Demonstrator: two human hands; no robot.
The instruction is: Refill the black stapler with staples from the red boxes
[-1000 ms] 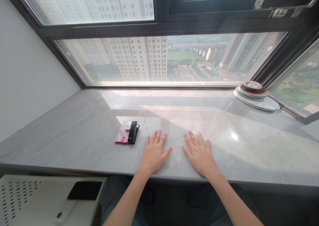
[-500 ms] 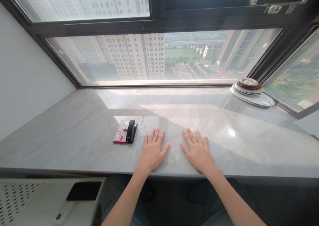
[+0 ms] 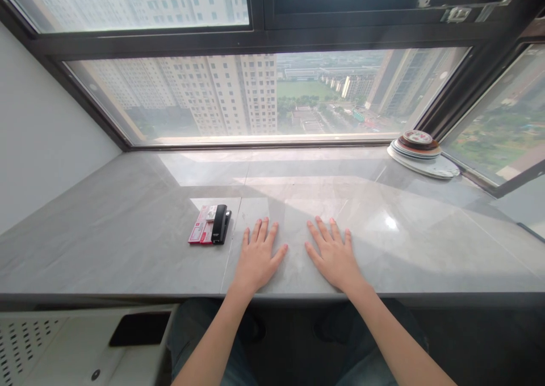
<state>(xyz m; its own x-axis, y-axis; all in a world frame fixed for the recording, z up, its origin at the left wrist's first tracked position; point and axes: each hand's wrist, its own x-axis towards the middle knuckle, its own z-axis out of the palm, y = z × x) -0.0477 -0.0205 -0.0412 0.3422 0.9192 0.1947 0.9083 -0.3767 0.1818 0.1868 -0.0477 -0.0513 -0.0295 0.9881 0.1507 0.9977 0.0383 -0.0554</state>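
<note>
My left hand (image 3: pixel 256 256) lies flat, palm down, on the grey stone sill (image 3: pixel 128 238), fingers spread and holding nothing. My right hand (image 3: pixel 334 255) rests the same way a little to its right, also flat and empty. Just left of my left hand sits a black stapler (image 3: pixel 220 224), lying on top of a red and white packet (image 3: pixel 200 225). Neither hand touches the stapler.
A stack of round plates (image 3: pixel 419 150) stands at the far right by the window frame. Below the sill's front edge at the lower left is a white perforated unit (image 3: pixel 38 340) with a black phone (image 3: pixel 140 328) on it. A large window runs along the back.
Both hands stay flat in place. The view has shifted slightly, so everything sits a little lower left in the picture.
</note>
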